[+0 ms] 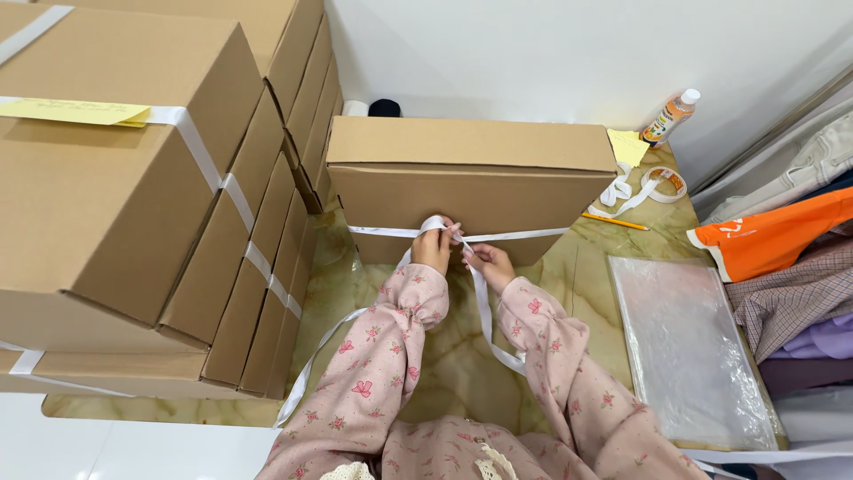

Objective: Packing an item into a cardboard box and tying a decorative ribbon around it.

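A brown cardboard box (471,173) stands on a marbled green table (453,338) in front of me. A white ribbon (515,236) runs across its front side. My left hand (434,247) and my right hand (487,260) meet at the middle of that side, both pinching the ribbon where it loops. Loose ribbon ends hang down toward me over the table, one trailing left, one folding back between my pink flowered sleeves.
Stacked cardboard boxes (133,196) bound with white ribbon fill the left; one carries a yellow note. At the right lie a clear plastic bag (684,347), a ribbon roll (665,180), a yellow pencil (615,221), a small bottle (671,116) and folded clothes (782,258).
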